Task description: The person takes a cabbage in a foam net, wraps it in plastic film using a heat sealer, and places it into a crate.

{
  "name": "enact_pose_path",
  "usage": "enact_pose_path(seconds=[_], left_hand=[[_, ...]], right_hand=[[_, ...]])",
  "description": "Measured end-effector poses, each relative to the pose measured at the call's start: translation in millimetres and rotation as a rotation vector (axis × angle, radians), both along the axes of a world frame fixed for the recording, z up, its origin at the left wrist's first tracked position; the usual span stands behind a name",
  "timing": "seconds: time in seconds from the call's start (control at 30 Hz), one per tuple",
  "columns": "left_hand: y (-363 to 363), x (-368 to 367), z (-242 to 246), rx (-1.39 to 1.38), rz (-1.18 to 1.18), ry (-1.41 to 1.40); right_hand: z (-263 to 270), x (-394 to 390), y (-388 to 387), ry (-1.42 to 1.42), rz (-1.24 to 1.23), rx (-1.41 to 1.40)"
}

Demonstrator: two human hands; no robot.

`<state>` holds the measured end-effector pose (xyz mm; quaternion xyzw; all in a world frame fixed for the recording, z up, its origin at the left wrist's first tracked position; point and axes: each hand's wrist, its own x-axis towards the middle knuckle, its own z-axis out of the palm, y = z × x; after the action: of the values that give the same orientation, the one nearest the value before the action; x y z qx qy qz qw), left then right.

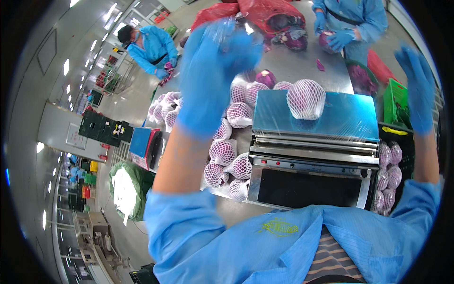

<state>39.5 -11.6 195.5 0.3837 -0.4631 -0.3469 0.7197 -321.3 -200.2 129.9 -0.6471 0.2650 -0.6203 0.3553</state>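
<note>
A red cabbage in a white foam net (306, 99) sits on the blue film-covered top of a tabletop film-wrapping machine (314, 154). My left hand (211, 74), blue-gloved and blurred, is raised above the left side of the bench. Something clear and shiny shows at its fingers; whether it grips it is unclear. At the far right my right hand (418, 85), also gloved, is raised with fingers extended and nothing visible in it. More netted cabbages (222, 152) lie left of the machine, with a bare red cabbage (266, 78) behind them.
Netted, shiny-wrapped cabbages (388, 177) fill a black crate right of the machine. Red bags (271, 12) lie at the bench's far end. One co-worker (354, 21) handles a cabbage across the metal bench (331, 76); another co-worker (150, 48) stands farther left. A green crate (394, 97) is at right.
</note>
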Motion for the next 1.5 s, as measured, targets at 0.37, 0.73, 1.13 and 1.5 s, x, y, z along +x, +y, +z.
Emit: enact_pose_path(seconds=[0.37, 0.73, 1.13, 1.5], left_hand=[[-102.4, 31.2, -197.1, 0.67, -0.257, -0.129], [-60.4, -11.7, -180.9, 0.249, 0.105, -1.263], [54.2, -83.7, -154.0, 0.567, -0.428, -0.195], [114.1, -127.9, -225.7, 1.012, -0.777, 0.447]], right_hand=[[-139.5, 121.7, 24.6, 1.091, 0.531, -0.029], [-154.4, 148.5, 33.1, 0.531, 0.474, -0.09], [-121.0, 65.4, 175.4, 0.275, 0.638, 0.736], [-121.1, 40.1, 228.1, 0.631, 0.675, 1.147]])
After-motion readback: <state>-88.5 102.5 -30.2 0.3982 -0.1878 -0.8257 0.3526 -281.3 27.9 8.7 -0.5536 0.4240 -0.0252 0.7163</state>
